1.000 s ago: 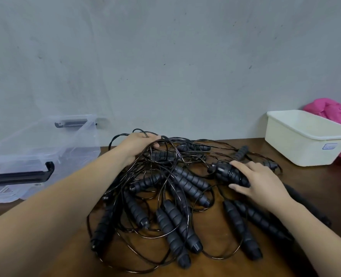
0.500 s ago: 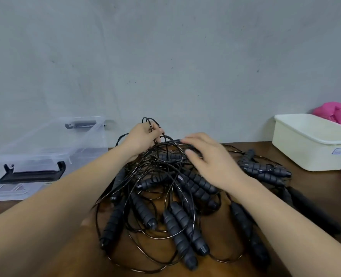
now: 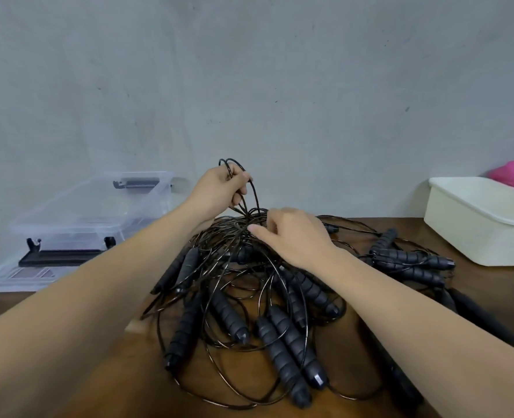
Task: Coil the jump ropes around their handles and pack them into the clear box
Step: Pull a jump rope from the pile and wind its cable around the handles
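Head view | your left hand (image 3: 219, 188) clenches several cord loops above the jump ropes (image 3: 249, 312), tangled in a pile on the table (image 3: 506, 285) | right hand (image 3: 295, 236) on the knot, grasp cannot be told | clear box (image 3: 93, 206) well apart at left | risk: pulling upward cinches the tangle, drags handles (image 3: 292, 345) off the near edge

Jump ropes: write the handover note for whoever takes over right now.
Left hand: grips a bunch of cord loops, lifted above the pile.
Right hand: fingers on top of the tangle; grip unclear.
Jump ropes: all in one tangled heap on the table, centre.
Clear box: far left, no rope seen inside.
Done: nothing coiled or packed.
Left: untangle, coil each, pack.
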`<state>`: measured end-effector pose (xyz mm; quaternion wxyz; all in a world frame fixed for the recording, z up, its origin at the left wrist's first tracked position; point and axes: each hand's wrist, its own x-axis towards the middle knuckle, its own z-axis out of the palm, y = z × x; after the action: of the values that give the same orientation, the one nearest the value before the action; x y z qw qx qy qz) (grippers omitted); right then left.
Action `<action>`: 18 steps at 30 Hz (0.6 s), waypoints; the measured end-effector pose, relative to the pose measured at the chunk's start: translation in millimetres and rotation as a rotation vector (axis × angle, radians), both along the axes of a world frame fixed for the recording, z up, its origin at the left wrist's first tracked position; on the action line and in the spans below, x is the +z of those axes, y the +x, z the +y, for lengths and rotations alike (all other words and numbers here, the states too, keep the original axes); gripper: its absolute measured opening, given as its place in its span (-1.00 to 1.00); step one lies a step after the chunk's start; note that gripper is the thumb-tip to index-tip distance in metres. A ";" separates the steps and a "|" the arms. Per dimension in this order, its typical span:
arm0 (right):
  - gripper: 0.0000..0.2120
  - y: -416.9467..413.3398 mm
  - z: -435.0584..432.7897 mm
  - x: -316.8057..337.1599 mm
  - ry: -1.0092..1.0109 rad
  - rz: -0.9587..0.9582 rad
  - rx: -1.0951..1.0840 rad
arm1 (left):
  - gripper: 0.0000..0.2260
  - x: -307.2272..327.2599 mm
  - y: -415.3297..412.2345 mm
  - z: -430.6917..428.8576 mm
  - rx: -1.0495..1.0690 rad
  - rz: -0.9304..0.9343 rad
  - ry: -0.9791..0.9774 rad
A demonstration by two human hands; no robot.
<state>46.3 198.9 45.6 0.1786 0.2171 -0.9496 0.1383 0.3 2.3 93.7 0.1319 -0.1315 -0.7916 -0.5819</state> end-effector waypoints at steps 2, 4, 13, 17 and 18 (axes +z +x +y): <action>-0.59 -5.1 0.1 1.5 -0.165 -0.066 0.048 | -0.83 4.1 1.4 5.4 -0.016 0.006 -0.003; -0.70 -11.0 2.9 -0.7 -0.303 -0.201 0.099 | -0.81 9.5 2.0 8.9 -0.021 0.021 0.021; -0.80 -24.6 23.0 -1.4 -0.644 0.004 0.045 | -0.83 40.5 5.8 24.8 -0.054 0.147 -0.022; -0.64 -30.8 13.2 13.6 -0.568 -0.337 0.163 | -0.80 44.9 6.5 36.7 -0.075 0.104 -0.166; -0.69 -33.7 12.5 16.2 -0.542 -0.340 0.145 | -0.80 44.8 7.1 38.0 -0.084 0.099 -0.175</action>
<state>12.6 211.4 61.8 0.0585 0.2028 -0.8765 0.4327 7.3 40.3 138.5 0.1344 -0.2039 -0.8257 -0.5086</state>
